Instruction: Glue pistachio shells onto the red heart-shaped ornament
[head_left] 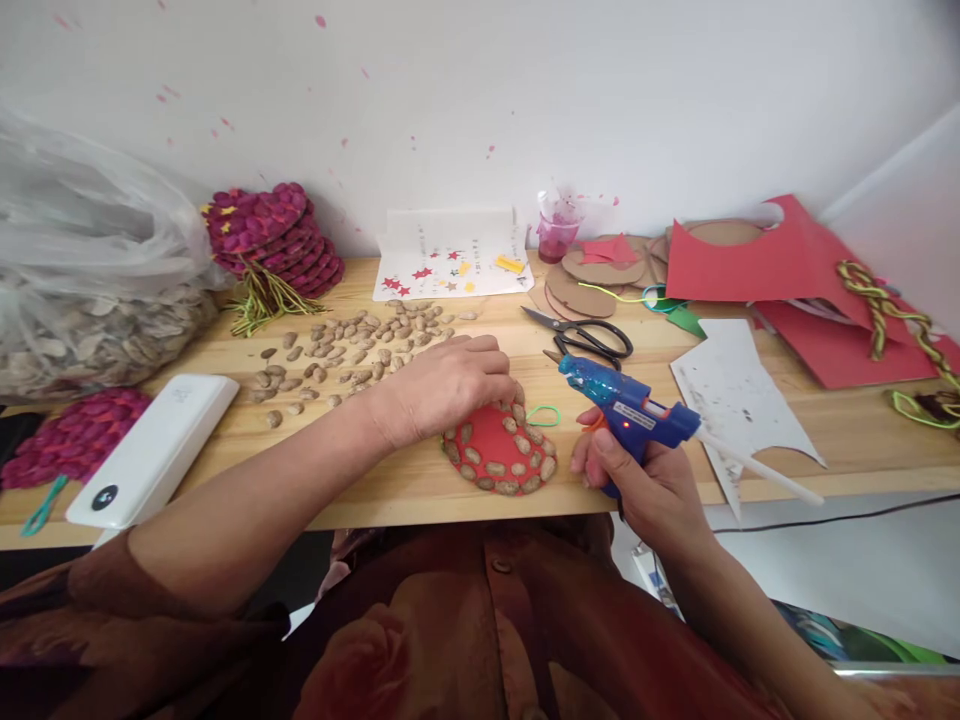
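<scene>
A red heart- or fruit-shaped piece (493, 437) lies near the table's front edge, with peanuts (507, 487) around its rim and some further in. My left hand (457, 385) is over its upper left part, fingers bent down and closed; whatever they hold is hidden. In my right hand (637, 475) is a blue glue gun (626, 400), its nozzle pointing up and left, a red light lit and a white glue stick (765, 468) out of its back. A green string loop (544, 415) shows beside the red piece. Loose peanuts (360, 340) are scattered beyond my left forearm.
Black scissors (589, 335) lie behind the glue gun. Red paper (739, 260), cardboard pieces (581, 293) and white scrap paper (739, 385) are at right. At left are a white power bank (161, 440), a peanut bag (90, 330) and stacked purple pieces (274, 235).
</scene>
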